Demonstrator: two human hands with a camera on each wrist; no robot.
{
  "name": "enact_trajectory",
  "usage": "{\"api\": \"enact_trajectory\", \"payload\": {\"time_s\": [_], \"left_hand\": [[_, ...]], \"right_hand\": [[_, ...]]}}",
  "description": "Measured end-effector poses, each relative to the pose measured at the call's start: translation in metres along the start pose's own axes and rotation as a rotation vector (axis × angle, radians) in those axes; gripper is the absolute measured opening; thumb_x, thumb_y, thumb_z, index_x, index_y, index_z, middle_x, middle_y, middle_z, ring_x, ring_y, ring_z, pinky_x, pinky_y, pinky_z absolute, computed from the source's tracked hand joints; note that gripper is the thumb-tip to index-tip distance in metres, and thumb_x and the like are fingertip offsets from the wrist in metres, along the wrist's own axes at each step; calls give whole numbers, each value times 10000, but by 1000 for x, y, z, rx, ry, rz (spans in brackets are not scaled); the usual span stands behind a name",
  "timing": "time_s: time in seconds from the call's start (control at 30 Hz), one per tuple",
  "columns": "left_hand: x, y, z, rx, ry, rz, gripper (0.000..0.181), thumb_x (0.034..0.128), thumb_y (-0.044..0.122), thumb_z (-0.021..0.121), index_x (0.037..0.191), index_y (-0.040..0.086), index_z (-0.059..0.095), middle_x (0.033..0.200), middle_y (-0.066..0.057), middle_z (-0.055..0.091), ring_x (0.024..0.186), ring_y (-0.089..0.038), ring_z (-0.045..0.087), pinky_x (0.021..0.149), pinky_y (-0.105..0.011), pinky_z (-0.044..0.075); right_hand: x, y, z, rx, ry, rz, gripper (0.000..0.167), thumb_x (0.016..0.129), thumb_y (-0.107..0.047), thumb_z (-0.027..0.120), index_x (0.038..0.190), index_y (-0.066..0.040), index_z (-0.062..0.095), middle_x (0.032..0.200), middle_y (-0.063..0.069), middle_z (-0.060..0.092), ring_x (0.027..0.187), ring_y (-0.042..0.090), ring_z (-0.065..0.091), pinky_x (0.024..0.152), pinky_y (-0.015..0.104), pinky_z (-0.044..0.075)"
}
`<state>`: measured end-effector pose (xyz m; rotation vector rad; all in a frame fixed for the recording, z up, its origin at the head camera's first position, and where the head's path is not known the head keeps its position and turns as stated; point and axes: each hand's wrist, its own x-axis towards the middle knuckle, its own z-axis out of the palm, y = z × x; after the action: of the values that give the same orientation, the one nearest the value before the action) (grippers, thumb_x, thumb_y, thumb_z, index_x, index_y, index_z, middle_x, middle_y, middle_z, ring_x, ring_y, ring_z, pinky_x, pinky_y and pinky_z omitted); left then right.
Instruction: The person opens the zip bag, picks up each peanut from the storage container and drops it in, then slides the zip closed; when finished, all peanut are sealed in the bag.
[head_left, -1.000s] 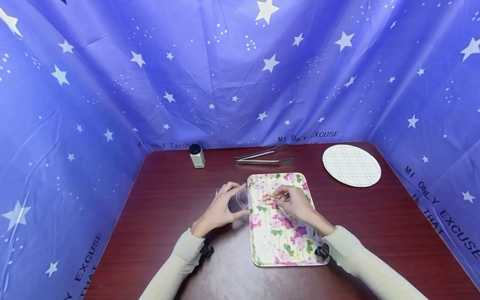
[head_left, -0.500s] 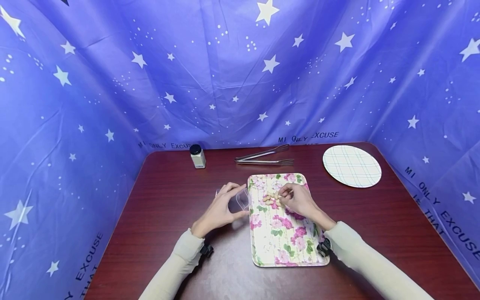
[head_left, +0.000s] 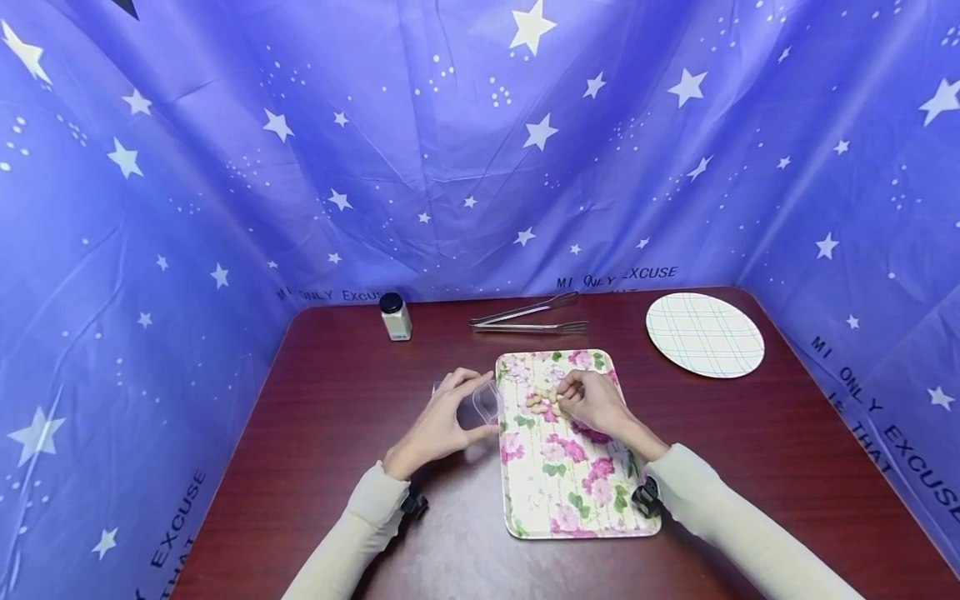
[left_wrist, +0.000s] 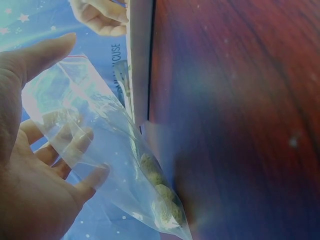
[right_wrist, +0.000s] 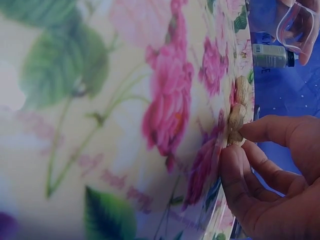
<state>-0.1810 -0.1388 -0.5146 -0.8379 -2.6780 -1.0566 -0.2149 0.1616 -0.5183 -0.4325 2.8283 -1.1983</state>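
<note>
clear plastic is spanning the left hand, whose thumb and fingers are curving wide apart and holding a thin bag near its mouth; whether any fingertip is sitting inside, i cannot tell. the right hand is pinching a peanut between thumb and index finger, the tips close together, over the upper part of a flowered tray, where loose peanuts are lying in a small cluster. more nuts are resting low in the bag, just beside the tray's left edge. the peanuts are looking light and dry, their rough shells probably giving good grip but risking a crack under a hard squeeze, so the middle is seeming the best hold. the bag is looking limp and slick, likely needing its rim spread. farther out, metal tongs are lying beyond the tray, a black-lidded jar is standing upright to their left, and a checked plate is resting rightward, all on the reddish counter.
</note>
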Motion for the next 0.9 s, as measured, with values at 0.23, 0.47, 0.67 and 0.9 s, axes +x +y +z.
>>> {"api": "enact_trajectory", "payload": {"time_s": [0.23,0.47,0.67,0.9], "left_hand": [[0,-1,1,11,0,-2,863,769,384,924,1517,162,556,1333,-13,598,1218,-218,543,1054,-556,430],[1,0,1,6,0,-3,860,765,364,931,1512,154,561,1325,-15,602,1197,-215,544,1039,-557,428],[2,3,1,-8,-22,-13,853,778,368,918,1522,171,551,1333,-20,598,1205,-219,537,1041,-558,417],[2,4,2,-2,-15,-11,836,783,361,911,1513,152,561,1329,-24,599,1209,-218,540,1036,-552,422]], "right_hand": [[-2,0,-2,12,-24,26,84,855,-16,677,914,-30,735,822,71,725,727,119,646,683,218,507],[-4,3,-4,23,-36,31,80,859,-8,661,913,-29,717,807,62,700,711,127,613,668,213,482],[-4,4,-3,13,-36,34,90,850,-5,644,900,-42,708,784,41,668,689,123,572,642,217,450],[-4,-1,-4,22,-20,31,73,861,-9,683,916,-38,721,814,59,700,723,146,618,668,225,484]]}}
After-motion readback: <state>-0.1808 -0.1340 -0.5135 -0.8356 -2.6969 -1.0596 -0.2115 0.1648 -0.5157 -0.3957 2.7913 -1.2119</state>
